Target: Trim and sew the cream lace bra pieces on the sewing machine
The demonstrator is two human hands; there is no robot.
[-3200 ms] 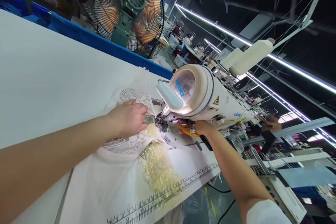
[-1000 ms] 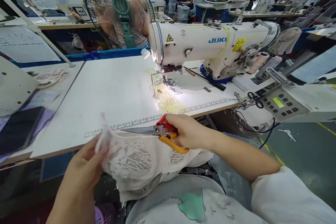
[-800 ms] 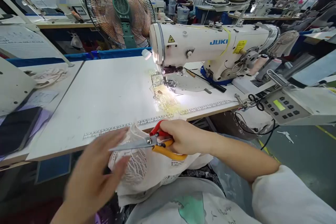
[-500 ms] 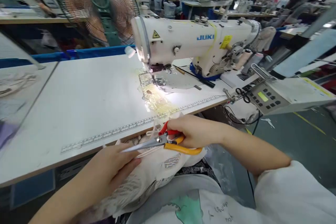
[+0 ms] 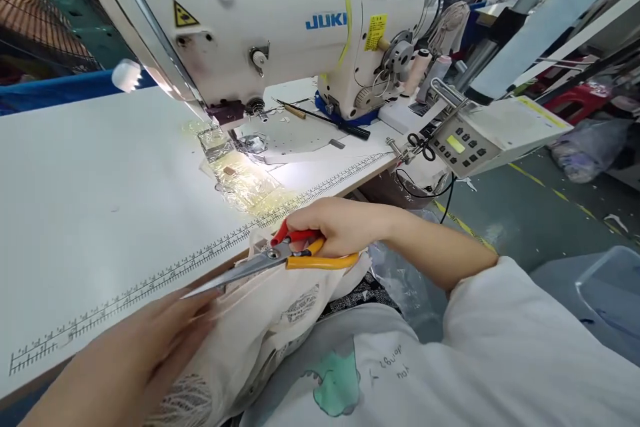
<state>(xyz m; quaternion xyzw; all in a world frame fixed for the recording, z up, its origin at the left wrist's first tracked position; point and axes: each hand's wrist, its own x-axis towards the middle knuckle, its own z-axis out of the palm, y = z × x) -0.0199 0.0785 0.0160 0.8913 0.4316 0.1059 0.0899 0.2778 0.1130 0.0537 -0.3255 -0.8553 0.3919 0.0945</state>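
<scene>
My right hand (image 5: 333, 225) is closed around the red and orange handles of a pair of scissors (image 5: 245, 267). Their long silver blades lie together or nearly so, pointing left over an off-white lace-trimmed fabric (image 5: 273, 310). Some of that cloth is also bunched beneath the right fingers. My left hand (image 5: 165, 327) grips the fabric's left part, its fingers closed and somewhat blurred close to the scissor tip. Whether the tip touches cloth or fingers I cannot tell. The fabric drapes across my lap, below the table edge, with patterned lace panels showing.
A white JUKI sewing machine (image 5: 280, 33) stands on the white table (image 5: 115, 207), with a ruler strip (image 5: 200, 260) along its front edge. Behind the needle area lies a black-handled tool (image 5: 350, 130). A control box (image 5: 470, 143) sits at right, and a clear plastic bin (image 5: 600, 300) below.
My view has swung closer and to the right, so the machine appears larger and further left. The left hand has drawn leftward along the fabric, stretching it; the right hand still holds the scissors.
</scene>
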